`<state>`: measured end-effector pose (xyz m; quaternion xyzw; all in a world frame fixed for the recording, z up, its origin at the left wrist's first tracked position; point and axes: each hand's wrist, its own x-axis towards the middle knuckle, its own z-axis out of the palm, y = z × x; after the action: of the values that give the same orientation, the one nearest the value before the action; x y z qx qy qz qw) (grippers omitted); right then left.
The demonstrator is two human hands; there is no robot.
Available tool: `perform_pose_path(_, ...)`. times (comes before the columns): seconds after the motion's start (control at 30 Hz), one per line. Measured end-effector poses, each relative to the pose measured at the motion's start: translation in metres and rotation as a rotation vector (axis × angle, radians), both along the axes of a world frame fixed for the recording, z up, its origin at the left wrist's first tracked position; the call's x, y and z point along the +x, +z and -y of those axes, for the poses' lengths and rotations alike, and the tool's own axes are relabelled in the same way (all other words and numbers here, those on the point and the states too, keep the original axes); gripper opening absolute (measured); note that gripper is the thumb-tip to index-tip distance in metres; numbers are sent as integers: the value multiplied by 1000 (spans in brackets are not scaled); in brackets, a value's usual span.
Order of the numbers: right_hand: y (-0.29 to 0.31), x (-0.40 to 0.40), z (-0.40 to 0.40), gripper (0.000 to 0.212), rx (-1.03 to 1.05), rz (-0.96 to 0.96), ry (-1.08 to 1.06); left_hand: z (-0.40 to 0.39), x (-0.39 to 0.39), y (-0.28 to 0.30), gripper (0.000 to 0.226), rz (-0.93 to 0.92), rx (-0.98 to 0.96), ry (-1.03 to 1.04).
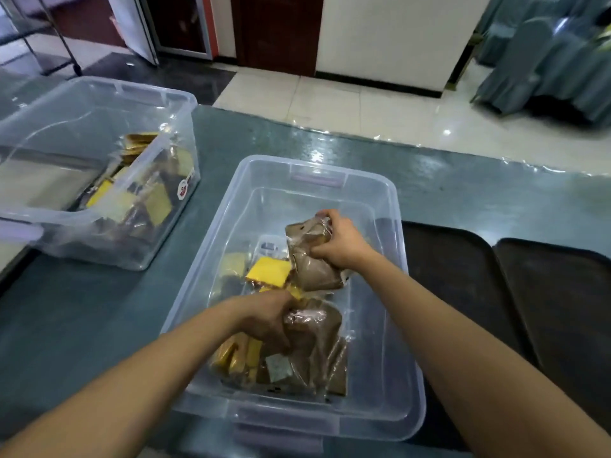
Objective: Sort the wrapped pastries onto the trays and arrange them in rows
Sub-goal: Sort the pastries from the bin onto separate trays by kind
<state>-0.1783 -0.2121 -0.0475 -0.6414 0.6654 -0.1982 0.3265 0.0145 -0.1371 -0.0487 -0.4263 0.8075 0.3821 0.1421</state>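
Note:
Both my hands reach into a clear plastic bin (pixel 401 292) that holds several wrapped pastries, brown and yellow. My right hand (pixel 344 241) grips a bunch of brown wrapped pastries (pixel 314 266) at the bin's far right side. My left hand (pixel 269 320) is closed on another brown wrapped pastry (pixel 322 325) nearer to me. A yellow wrapped pastry (pixel 268 272) lies between the hands. Two dark trays (pixel 463 276) (pixel 562 292) lie side by side to the right of the bin, with nothing on the parts I can see.
A second clear bin (pixel 99 94) with more yellow and brown wrapped pastries stands at the left on the teal table (pixel 463 180). Beyond the table's far edge are a pale tiled floor, a rack and covered chairs.

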Motion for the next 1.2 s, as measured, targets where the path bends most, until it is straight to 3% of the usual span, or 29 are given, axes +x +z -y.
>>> perform_pose_path(0.23,82,-36,-20,72,-314,323,-123,20,12,65,31,-311,-218,228)
perform_pose_path(0.43,141,-105,-46,77,-615,539,-322,23,-30,121,32,-563,-459,354)
perform_pose_path(0.63,146,-219,-100,80,-681,522,-423,4,-136,155,36,-635,-695,337)
perform_pose_path(0.87,100,-377,-193,78,-574,504,-595,-49,-304,131,36,-667,-586,290)
perform_pose_path(1.2,-15,-564,-316,72,-326,418,-914,-127,-490,33,30,-584,-236,272)
